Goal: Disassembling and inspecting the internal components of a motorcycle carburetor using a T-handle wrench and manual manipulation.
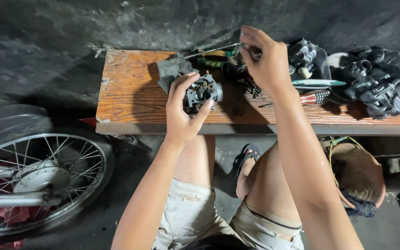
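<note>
The landmark here is the wooden bench (130, 97), an orange-brown plank set across the view, w/ the person's knees just below its near edge.

The left hand (181, 113) is over the middle of the bench's near half and its fingers are clamped on a small grey carburetor body (203, 91): thumb on the near right side, the other fingers curled around the far left side. The open face of the carburetor looks up toward the camera, approx. level; its longer side seems to run left-right along the bench, but I cannot tell this for sure.

The right hand (262, 58) is raised over the far edge of the bench, to the right of and beyond the carburetor. Its fingertips are pinched together on a small metal part w/ a spring (255, 54); what the part is exactly, I cannot tell. So the carburetor lies down-left from the right fingers, near but apart, and the left hand is the one touching it.

Other things, relative to the bench:
- a grey rag (172, 70) at the far side, just beyond the left hand;
- a screwdriver w/ green-yellow handle (211, 61) at the far edge, between the two hands;
- a clear plastic container (318, 69) w/ dark engine parts inside, right of the right hand;
- a heap of dark carburetors (378, 83) at the right end.

No label or sign is readable. Left of the bench, on the floor, stands a spoked motorcycle wheel (38, 180); under the right end, a brown round pot (359, 173).
</note>
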